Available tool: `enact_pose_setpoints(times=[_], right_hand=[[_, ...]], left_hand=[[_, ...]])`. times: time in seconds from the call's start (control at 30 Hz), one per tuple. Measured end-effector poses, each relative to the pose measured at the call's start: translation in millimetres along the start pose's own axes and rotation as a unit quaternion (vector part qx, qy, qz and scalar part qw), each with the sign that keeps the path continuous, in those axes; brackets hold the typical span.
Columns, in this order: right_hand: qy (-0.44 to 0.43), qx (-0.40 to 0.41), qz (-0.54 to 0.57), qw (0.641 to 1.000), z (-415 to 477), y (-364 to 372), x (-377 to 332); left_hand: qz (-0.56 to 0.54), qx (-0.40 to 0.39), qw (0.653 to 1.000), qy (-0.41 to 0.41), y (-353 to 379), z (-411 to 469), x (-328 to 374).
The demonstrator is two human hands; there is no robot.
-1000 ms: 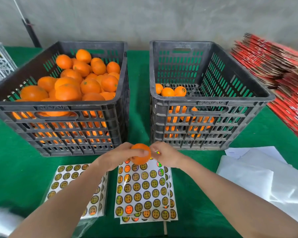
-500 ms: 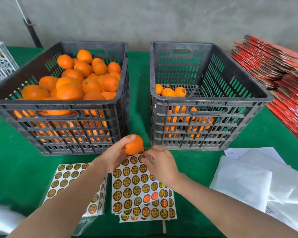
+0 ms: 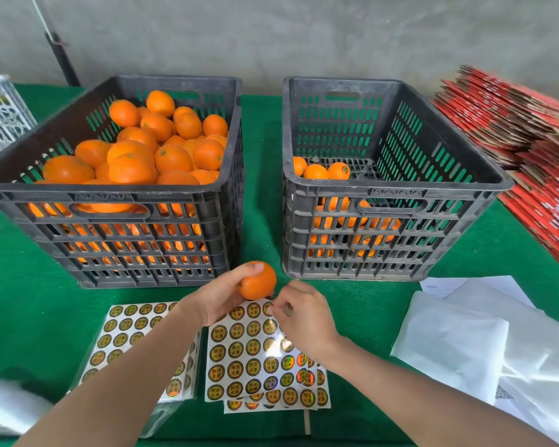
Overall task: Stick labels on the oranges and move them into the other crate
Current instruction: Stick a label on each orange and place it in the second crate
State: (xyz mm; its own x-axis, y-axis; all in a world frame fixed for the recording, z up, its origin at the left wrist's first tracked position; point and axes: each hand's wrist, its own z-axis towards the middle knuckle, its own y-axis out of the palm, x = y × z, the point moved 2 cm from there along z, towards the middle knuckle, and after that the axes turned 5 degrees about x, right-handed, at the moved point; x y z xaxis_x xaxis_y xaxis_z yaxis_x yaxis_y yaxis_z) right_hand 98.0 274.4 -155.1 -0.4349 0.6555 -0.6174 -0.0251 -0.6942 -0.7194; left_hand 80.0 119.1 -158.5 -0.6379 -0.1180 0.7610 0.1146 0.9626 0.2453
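My left hand (image 3: 218, 300) grips an orange (image 3: 258, 281) just above the far edge of a label sheet (image 3: 255, 353) covered with round gold stickers. My right hand (image 3: 304, 314) rests on that sheet, its thumb and forefinger pinching at a sticker on the top row, right beside the orange. The left black crate (image 3: 110, 201) is heaped with oranges. The right black crate (image 3: 397, 195) holds a low layer of oranges, one (image 3: 339, 171) with a label showing.
A second label sheet (image 3: 126, 333) lies to the left under my forearm. White plastic bags (image 3: 484, 350) lie at the right, and red flattened cartons (image 3: 530, 140) are stacked at the far right. A white crate (image 3: 0, 111) sits at the far left on the green cloth.
My left hand carried the orange slightly up and left. My right hand came off the orange and dropped onto the sheet, then shifted to its top row beside the fruit.
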Motion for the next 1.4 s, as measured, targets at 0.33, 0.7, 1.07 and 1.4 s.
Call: enact_pose_setpoints(times=[0.33,0.7,1.07,1.4], right_hand=[[0.021,0.012,0.073,0.997,-16,-11,13],[0.257,0.000,0.314,0.914,14,-34,15],[0.100,0.011,0.226,0.969,25,-42,-20],[0.096,0.029,0.187,0.977,24,-62,-30]], left_hand=[[0.200,-0.007,0.980,0.022,2,4,-2],[0.091,0.017,0.982,0.167,5,-10,3],[-0.168,-0.001,0.970,0.177,31,-18,7],[-0.101,0.033,0.974,0.198,39,-40,19]])
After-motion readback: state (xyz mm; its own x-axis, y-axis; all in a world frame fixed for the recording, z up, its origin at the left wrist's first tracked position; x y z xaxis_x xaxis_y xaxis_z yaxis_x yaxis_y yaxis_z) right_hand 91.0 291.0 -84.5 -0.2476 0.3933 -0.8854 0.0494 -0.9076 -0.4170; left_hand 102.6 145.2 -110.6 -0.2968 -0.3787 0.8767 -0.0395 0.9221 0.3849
